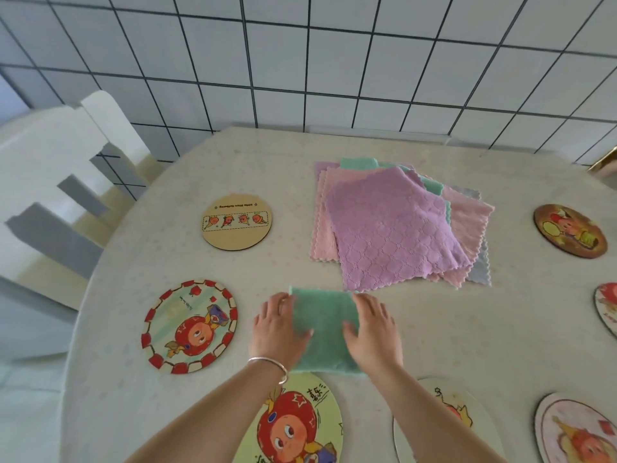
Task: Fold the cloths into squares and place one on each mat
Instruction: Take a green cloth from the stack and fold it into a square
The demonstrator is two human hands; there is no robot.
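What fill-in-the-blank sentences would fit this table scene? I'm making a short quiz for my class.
1. Both hands, the left hand and the right hand, rest on a cloth coloured ____.
2. The top cloth of the pile is ____.
3. The bracelet is on the ____ wrist.
4. The tan mat has ____ cloths on it.

Missing words: green; purple; left; no

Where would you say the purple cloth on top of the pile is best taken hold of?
Probably the purple cloth by its near scalloped edge, approached from the person's side: that edge overhangs the pile and lies closest to both hands, left hand and right hand.
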